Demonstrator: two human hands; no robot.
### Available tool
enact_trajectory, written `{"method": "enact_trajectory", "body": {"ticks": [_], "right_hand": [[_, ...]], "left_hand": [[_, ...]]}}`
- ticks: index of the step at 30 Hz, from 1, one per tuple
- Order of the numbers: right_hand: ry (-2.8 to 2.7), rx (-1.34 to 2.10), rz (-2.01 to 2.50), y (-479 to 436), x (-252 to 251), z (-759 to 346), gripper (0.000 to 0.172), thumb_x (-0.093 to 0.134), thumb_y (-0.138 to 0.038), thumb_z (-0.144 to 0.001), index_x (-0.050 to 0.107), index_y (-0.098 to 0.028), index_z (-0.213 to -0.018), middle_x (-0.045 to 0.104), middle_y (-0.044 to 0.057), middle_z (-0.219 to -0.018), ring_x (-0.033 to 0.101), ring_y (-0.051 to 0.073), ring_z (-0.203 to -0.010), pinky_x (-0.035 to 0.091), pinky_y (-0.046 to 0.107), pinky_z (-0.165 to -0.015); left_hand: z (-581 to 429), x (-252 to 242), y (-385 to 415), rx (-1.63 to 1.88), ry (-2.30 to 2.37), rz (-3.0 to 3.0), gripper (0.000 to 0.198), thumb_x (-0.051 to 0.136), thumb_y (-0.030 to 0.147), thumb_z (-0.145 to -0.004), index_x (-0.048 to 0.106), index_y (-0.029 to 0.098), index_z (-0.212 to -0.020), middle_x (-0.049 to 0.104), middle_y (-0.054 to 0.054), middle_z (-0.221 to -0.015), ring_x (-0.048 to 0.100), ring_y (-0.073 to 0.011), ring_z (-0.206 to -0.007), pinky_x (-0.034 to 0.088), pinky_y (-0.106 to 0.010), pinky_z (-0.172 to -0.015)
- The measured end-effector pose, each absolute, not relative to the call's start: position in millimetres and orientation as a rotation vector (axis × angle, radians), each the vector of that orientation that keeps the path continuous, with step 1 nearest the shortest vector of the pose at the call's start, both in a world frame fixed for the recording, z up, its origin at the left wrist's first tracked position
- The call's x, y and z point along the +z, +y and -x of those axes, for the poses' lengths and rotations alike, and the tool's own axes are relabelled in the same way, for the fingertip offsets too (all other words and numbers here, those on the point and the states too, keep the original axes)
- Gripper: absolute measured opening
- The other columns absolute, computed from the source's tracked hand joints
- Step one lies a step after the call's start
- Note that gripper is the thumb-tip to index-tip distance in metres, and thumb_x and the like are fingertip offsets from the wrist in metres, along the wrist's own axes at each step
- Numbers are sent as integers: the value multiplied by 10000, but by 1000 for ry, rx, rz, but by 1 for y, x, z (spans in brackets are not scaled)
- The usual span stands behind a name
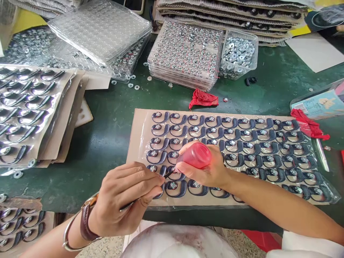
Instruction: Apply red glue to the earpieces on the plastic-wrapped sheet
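My left hand (126,197) is closed around a thin dark pointed tool (168,174), perhaps tweezers. Its tip points at a small metal-centred part in the left area of a card sheet (141,134). In my right hand (216,168) is a red squeeze bottle (197,154), tilted with its nozzle end down beside that tip; the nozzle itself is mostly hidden by my fingers. Rows of black curved plastic pieces (212,133), each with a round silvery metal part, lie under clear film on the sheet. My right forearm passes over some of them.
Stacked clear trays of metal parts (185,50) stand behind, beside a plastic box of washers (239,53). A red cloth (203,98) lies in front of them. More filled cards (24,114) are piled at left, and cardboard layers (228,18) at the back.
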State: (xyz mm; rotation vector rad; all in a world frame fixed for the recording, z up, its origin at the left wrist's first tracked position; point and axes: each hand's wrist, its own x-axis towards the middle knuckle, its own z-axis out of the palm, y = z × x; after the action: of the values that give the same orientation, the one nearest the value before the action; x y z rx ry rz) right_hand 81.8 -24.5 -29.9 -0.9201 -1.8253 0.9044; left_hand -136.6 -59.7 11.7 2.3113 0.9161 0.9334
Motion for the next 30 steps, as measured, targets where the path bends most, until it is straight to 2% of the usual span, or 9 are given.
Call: {"method": "enact_trajectory", "body": {"ticks": [5,9,11,14,17,24,30], "right_hand": [[-1835,874,847,-24,-32,-81,193,722,-323,-779,591,-187,-740,642,-15,-670,616,100,-598,523,233,-585],[-1853,954,887,-26,-25,-82,281,782,-387,-710,599,-183,-773,668,-8,-706,628,111,-619,520,242,-591],[-1803,1157,971,-24,-17,-85,275,759,-412,-734,604,-192,-787,666,-11,-697,628,114,-617,518,245,-588],[-1544,1576,1026,-16,-4,-92,214,642,-415,-846,588,-208,-841,643,-26,-651,631,109,-589,529,240,-568],[-1353,1767,1008,-4,2,-99,222,616,-429,-862,580,-210,-862,637,-24,-654,634,114,-590,535,243,-553],[-1366,1817,963,8,-3,-114,285,615,-480,-850,624,-195,-854,698,30,-740,687,157,-686,558,260,-587],[-1375,1723,1023,14,0,-151,345,619,-526,-833,635,-211,-974,697,38,-732,671,168,-613,562,277,-533]], "left_hand": [[142,5,-56,946,974,-2187,209,576,-14,-779,658,124,-914,713,-45,-837,649,-131,-713,533,-276,-649],[142,4,-55,944,986,-2142,199,574,-4,-790,638,146,-904,708,-31,-822,642,-123,-695,526,-263,-631],[141,5,-54,961,952,-2177,207,568,-3,-792,631,150,-915,712,-27,-820,643,-122,-686,526,-262,-628],[140,8,-56,966,902,-2252,219,576,11,-792,632,148,-953,718,-29,-844,652,-127,-700,529,-267,-646],[140,10,-60,930,889,-2303,196,581,36,-801,628,141,-959,711,-34,-843,648,-131,-705,524,-275,-662],[137,8,-67,909,883,-2371,180,566,64,-818,617,114,-983,695,-55,-830,653,-149,-723,530,-298,-711],[134,10,-67,885,845,-2420,178,555,66,-820,617,84,-985,697,-74,-843,665,-165,-752,543,-308,-737]]}}
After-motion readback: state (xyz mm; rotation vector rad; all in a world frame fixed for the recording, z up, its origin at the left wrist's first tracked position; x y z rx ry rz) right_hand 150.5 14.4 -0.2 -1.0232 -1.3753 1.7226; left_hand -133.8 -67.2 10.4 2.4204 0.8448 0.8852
